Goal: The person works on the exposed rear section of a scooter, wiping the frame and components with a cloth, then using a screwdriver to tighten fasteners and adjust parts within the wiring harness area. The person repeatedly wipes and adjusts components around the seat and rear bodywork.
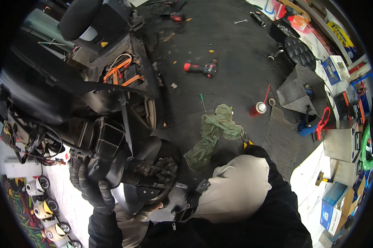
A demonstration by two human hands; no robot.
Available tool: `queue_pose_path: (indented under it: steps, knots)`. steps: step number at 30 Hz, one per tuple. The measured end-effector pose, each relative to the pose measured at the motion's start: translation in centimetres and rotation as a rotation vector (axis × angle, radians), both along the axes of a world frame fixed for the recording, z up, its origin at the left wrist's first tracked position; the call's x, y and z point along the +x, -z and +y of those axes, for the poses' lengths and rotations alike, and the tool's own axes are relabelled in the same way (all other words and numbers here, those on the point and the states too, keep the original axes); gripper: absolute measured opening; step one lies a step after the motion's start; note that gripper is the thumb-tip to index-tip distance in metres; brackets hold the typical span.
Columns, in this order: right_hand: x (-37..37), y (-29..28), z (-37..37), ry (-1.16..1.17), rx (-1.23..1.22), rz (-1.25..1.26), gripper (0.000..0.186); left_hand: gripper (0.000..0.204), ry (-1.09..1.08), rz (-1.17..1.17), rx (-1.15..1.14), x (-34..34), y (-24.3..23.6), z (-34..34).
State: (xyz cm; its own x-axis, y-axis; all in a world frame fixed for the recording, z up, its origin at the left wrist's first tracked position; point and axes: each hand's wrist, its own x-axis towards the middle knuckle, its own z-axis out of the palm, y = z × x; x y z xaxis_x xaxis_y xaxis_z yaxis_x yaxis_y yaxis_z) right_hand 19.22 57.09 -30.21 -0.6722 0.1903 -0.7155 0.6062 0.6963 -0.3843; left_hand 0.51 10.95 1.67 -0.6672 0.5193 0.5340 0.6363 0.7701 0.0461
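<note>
A black scooter [58,95] with its bodywork partly stripped leans across the left side. Near its front, my left hand [91,186], in a dark grey glove, is closed on a black plastic panel [108,163], fingers along its outer side and thumb nearer me. Close to this hand are the wheel [174,161] and a ribbed rubber boot [130,178]. My right sleeve [277,194] passes around my beige-trousered knee [238,186]; the right hand is hidden behind it. A yellow-handled tool [248,143] shows just past the knee. A crumpled green cloth [215,128] lies beyond it on the dark mat.
On the mat [236,49] lie a red and black cordless power tool [201,68], a green-handled screwdriver [203,102] and a wrench [240,21]. A red spray can [258,108] stands beside a tape roll [271,101]. Boxes [335,206] and a black padded seat [299,51] line the right.
</note>
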Motion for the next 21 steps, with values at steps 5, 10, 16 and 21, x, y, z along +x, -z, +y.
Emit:
queue_pose_path:
  steps: [5,10,16,21]
  knots:
    - [-12.8,-2.0,3.4,0.127,0.054,0.265,0.048,0.066,-0.024,-0.013,0.012,0.4,0.1,0.4]
    - [-24.1,2.6,0.6,-0.056,0.216,0.195,0.053,0.066,-0.028,-0.011,0.035,0.4,0.2,0.7]
    - [-29.8,14.1,-2.1,-0.306,0.325,0.314,0.054,0.066,-0.066,-0.010,-0.010,0.8,-0.2,1.0]
    - [-34.7,24.9,-2.4,0.138,0.200,0.234,0.044,0.067,-0.075,-0.032,-0.097,1.2,-0.7,1.3]
